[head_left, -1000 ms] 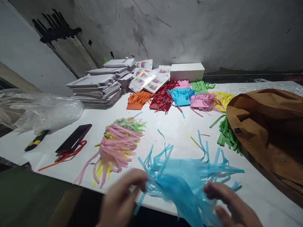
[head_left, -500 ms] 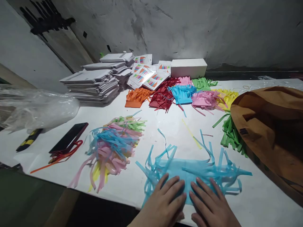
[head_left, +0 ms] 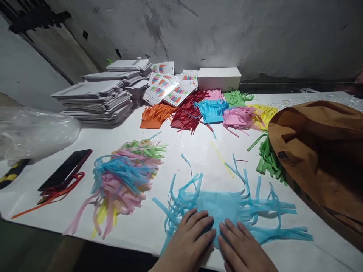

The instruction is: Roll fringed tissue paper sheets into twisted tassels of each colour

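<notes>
A sheet of light-blue tissue paper (head_left: 219,204) with fringed strips on both sides lies on the white table in front of me. My left hand (head_left: 193,238) rests palm down on its left part, fingers stretched out. On the near right part lies my right hand (head_left: 241,245), also flat with its fingers extended. Both hands press on the plain middle band, and the thumbs are partly hidden. The fringe strips fan out to the left and right, some of them curled upward.
Left of the sheet lies a pile of mixed fringed tissue (head_left: 127,177). Further left are a phone (head_left: 66,170) and a clear plastic bag (head_left: 42,130). Behind stand stacked white packets (head_left: 96,100), a white box (head_left: 219,78) and coloured fringe bundles (head_left: 211,111). A brown bag (head_left: 320,151) opens at right.
The right-hand strips of the blue sheet now lie more spread out toward the right. Both hands stay flat on the sheet, and the whole view has shifted slightly.
</notes>
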### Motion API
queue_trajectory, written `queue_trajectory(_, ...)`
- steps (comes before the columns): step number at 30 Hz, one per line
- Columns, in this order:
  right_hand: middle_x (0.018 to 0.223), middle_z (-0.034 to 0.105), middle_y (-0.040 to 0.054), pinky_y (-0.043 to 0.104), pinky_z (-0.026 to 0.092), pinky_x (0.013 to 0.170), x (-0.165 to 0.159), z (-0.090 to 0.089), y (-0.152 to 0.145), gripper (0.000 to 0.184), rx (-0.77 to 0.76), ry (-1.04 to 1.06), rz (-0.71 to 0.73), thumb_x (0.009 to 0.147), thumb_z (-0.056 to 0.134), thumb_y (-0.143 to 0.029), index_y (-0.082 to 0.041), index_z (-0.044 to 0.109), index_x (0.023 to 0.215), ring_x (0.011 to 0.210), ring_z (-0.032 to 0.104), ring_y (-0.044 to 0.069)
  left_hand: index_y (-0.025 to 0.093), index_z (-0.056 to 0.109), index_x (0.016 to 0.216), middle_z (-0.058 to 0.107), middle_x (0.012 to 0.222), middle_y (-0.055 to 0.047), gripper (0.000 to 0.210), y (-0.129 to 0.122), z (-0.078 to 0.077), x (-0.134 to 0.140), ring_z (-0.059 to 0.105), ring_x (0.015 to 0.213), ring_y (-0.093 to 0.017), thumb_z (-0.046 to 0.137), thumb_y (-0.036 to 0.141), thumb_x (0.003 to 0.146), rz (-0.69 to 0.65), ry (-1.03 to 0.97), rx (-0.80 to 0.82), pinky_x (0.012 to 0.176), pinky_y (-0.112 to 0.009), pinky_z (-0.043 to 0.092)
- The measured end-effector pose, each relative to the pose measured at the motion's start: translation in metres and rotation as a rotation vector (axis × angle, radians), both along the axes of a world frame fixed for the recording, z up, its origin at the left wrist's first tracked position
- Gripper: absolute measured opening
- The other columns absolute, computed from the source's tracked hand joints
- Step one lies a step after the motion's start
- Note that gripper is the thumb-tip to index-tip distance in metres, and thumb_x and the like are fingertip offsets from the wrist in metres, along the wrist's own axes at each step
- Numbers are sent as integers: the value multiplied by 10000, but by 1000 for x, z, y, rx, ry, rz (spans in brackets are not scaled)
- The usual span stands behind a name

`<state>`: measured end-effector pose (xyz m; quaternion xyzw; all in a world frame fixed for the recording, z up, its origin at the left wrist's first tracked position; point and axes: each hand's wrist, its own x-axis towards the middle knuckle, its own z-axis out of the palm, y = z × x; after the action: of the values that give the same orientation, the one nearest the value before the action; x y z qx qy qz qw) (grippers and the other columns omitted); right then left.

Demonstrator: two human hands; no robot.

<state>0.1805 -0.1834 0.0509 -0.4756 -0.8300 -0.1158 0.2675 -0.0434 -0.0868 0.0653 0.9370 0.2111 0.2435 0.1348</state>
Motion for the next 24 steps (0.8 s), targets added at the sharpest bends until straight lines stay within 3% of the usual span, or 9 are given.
queue_trajectory(3,1237,723,76,367,584,977,-16,-5,16,287,-23,-46,64,1006,469,-182,-119,696,1169,1163,683,245,226,682,1122,746,1168,-66,250,21,0,-30,648,1145,-216,502,140,972,36,72,62,1122,-447,399)
queue_trajectory(7,1278,695,89,364,601,952,1,-13,7,318,-52,-118,138,1047,487,-299,-120,685,1219,1158,685,253,234,671,1137,742,1142,-86,335,54,9,-101,670,1061,-259,442,75,949,399,149,274,1072,-536,389)
queue_trajectory(10,1272,699,78,353,613,933,8,-18,3,293,-71,-129,150,1032,522,-289,-139,691,1219,1135,698,254,211,602,1265,664,1247,-144,316,46,23,-111,625,1127,-301,545,195,954,625,85,241,1017,-503,455)
queue_trajectory(12,1223,729,59,320,605,943,8,-20,3,257,-71,-80,142,1025,523,-243,-172,702,1196,1109,712,228,194,568,1325,627,1305,-144,374,25,25,-85,571,1231,-277,544,166,953,477,42,141,1040,-422,454)
queue_trajectory(14,1167,756,40,283,587,957,5,-20,3,245,-65,-11,124,1022,514,-203,-204,707,1172,1083,723,197,210,629,1239,677,1233,-96,302,2,17,-47,582,1197,-248,544,161,953,142,-3,190,1101,-422,390)
queue_trajectory(15,1137,766,34,267,579,957,4,-20,3,241,-57,24,105,1020,512,-192,-213,709,1156,1063,730,184,216,650,1195,696,1195,-76,261,-6,11,-28,595,1148,-231,518,181,972,51,-36,212,1105,-418,370)
queue_trajectory(19,1064,780,24,286,519,1003,1,-20,0,214,-31,140,-23,1007,504,-169,-215,713,1014,1003,739,164,171,672,1070,723,1104,-97,253,-11,-3,7,613,1001,-227,427,201,1015,52,-28,109,954,-396,448)
queue_trajectory(22,1135,765,7,379,387,1116,1,-19,-3,213,-47,81,11,1011,499,-183,-205,704,1061,1081,705,197,179,661,1031,740,1031,-76,316,-2,2,1,621,938,-213,346,155,1032,20,6,37,924,-394,443)
queue_trajectory(24,1119,769,-18,410,357,1097,-1,-17,-5,229,-62,97,-5,1021,488,-170,-217,696,1101,1073,698,209,184,656,1016,755,989,-46,310,0,6,-6,625,896,-199,348,170,1050,10,3,35,923,-388,417)
